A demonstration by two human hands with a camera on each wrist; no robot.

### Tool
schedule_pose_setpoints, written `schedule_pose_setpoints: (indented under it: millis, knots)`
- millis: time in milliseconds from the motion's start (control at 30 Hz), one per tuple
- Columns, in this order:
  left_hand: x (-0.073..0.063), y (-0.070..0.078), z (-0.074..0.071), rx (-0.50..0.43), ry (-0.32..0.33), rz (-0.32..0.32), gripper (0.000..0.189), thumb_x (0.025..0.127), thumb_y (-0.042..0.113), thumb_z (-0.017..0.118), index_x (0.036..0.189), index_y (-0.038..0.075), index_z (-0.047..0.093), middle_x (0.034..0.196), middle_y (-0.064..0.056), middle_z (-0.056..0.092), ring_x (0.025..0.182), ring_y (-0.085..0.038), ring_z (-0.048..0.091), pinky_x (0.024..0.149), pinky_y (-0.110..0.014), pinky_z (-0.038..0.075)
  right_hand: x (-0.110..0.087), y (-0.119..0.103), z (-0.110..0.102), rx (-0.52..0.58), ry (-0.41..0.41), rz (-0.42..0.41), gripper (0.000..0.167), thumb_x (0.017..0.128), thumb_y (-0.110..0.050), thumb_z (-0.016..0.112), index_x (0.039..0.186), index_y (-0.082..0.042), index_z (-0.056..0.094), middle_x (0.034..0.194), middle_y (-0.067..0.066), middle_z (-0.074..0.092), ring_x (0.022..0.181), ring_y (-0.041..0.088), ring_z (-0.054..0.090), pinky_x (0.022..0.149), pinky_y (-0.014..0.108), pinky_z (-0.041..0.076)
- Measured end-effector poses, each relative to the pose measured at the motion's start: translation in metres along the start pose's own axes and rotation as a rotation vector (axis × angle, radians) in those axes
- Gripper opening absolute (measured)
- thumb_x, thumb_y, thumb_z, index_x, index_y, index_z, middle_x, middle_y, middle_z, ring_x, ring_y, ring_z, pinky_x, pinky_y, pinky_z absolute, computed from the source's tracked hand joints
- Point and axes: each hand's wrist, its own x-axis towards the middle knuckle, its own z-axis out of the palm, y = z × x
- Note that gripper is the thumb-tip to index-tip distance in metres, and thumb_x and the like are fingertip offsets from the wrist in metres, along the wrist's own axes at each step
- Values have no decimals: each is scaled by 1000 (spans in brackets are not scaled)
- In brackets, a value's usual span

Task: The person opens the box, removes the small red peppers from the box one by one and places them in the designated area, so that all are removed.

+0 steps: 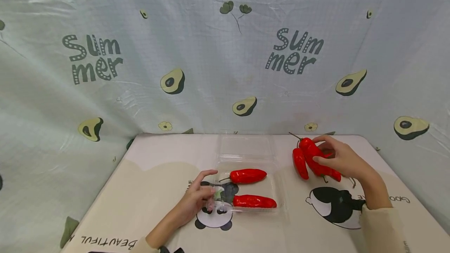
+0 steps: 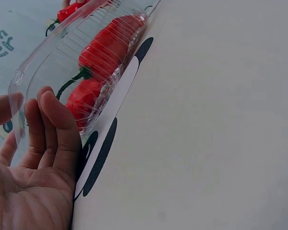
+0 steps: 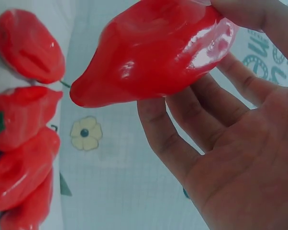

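Note:
My right hand (image 1: 339, 157) holds a glossy red pepper (image 3: 153, 52) between thumb and fingers, over a small pile at the right. In the right wrist view, several other red peppers lie at the left, one of them a rounded pepper (image 3: 29, 45). A clear plastic box (image 1: 279, 186) stands at the centre with its lid (image 1: 246, 145) folded back. Inside lie two red peppers, a rear pepper (image 1: 248, 175) and a front pepper (image 1: 254, 201), stems toward the left. My left hand (image 1: 195, 198) grips the box's left end; the plastic partly blurs its fingertips.
A printed cloth (image 1: 147, 182) with panda pictures and lettering covers the table. Behind it hangs a pale curtain (image 1: 211, 50) with avocado prints. More red peppers, including a slim pepper (image 1: 300, 163), lie at the right rear by my right hand.

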Motion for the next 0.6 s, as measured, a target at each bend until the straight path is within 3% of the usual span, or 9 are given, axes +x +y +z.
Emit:
schedule_pose_setpoints:
  millis: [600]
  knots:
    - [0,1,0,8,1,1,62,102,9,53,157,13,27,69,10,59,62,-6,56,63,-23,51,-6,27,-14,-48,90,71,60,98,-29,70,145,-2,45,128,29,64,116,46,60,84,50,61]
